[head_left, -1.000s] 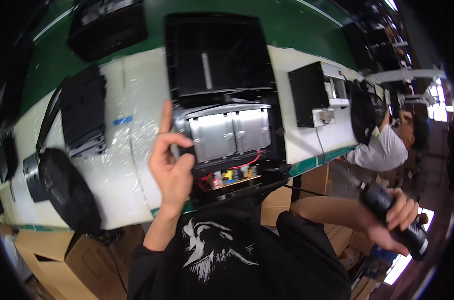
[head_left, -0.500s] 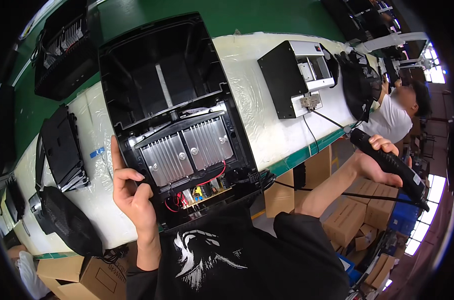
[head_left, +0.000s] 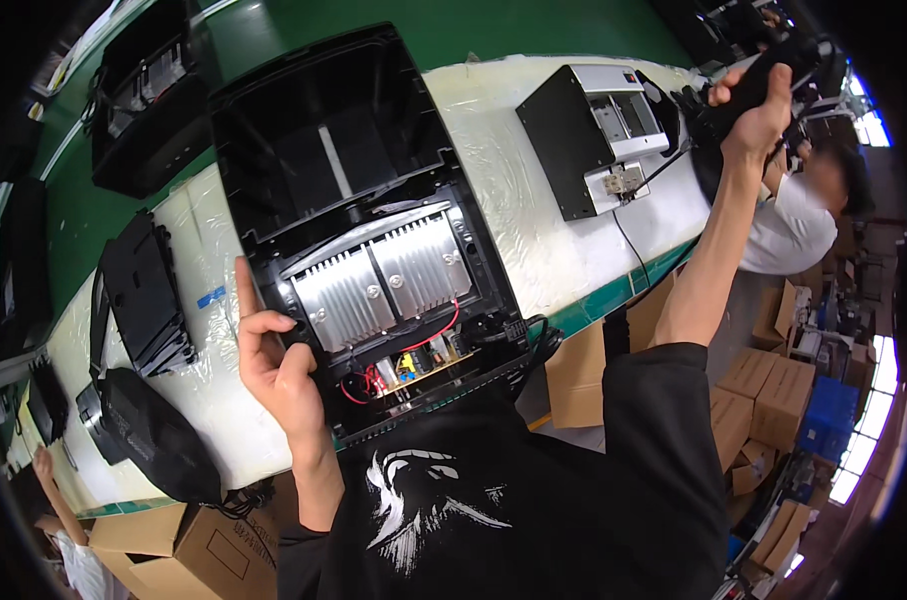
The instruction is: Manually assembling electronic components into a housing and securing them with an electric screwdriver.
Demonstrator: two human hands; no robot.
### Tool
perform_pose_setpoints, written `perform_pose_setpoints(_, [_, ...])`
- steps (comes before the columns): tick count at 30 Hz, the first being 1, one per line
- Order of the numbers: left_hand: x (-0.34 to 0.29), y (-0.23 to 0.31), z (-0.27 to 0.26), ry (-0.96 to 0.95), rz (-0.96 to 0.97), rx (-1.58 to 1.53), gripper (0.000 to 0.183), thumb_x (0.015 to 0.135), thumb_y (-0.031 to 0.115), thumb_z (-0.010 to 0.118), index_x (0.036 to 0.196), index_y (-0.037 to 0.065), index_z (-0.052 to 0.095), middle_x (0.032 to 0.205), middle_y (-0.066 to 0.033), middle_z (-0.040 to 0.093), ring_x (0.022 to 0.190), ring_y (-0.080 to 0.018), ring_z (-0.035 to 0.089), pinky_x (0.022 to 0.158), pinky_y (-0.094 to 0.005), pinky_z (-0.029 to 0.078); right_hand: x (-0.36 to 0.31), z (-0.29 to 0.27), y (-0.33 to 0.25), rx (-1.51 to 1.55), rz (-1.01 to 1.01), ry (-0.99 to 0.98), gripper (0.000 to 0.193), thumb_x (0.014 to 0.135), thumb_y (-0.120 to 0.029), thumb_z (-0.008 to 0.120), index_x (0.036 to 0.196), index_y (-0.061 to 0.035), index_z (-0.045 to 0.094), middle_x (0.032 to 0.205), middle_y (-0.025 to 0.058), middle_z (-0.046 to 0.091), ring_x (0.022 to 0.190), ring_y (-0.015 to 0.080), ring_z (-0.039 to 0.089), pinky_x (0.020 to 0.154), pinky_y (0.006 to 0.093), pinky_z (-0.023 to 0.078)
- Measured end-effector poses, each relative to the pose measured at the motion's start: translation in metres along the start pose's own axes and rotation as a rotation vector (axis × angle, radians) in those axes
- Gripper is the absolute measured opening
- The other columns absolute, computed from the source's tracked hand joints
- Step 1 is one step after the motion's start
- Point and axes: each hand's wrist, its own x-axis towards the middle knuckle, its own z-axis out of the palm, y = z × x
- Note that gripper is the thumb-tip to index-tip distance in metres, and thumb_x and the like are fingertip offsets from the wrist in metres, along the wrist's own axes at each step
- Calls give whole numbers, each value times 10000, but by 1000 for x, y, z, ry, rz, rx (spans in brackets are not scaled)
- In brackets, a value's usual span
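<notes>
A large black plastic housing [head_left: 339, 110] lies across the table in front of me. Two ribbed metal heat sinks [head_left: 384, 275] are fixed inside it, with a circuit board [head_left: 424, 368] and red wires at its near end. My left hand [head_left: 282, 375] is at the housing's left edge, index finger stretched along the side and the other fingers curled at the rim. Raised at the far right, my right hand [head_left: 754, 115] is wrapped round a black, corded electric screwdriver [head_left: 759, 92]. Its tip cannot be made out.
A black-and-silver box-shaped machine [head_left: 599, 140] stands right of the housing. Black panels [head_left: 144, 290] and a dark mesh-covered part [head_left: 159, 430] lie to the left. Another black housing [head_left: 149, 110] sits beyond the table. Cartons [head_left: 204, 545] stand below; a person [head_left: 799, 220] works at the right.
My right hand has swung up and away with the electric screwdriver, to beyond the box-shaped machine. My left hand stays at the housing's edge. The view has shifted slightly.
</notes>
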Motion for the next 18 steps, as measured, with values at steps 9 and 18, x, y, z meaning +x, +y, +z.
perform_pose_setpoints(9, [1,3,-5,-37,-72,11,179,592,-118,408,653,42,459,1418,-247,301,1361,-329,223,1094,-385,120,-59,-11,-34,121,86,-15,493,901,-482,416,1207,-96,427,625,74,478,454,182,430,444,313,377])
perform_pose_setpoints(18, [-11,14,-9,23,-111,-98,268,618,-151,389,596,92,276,1411,-250,311,969,-45,548,437,-115,242,-82,5,-151,481,-213,-504,464,801,-491,492,916,-43,459,726,66,465,590,149,479,538,282,394])
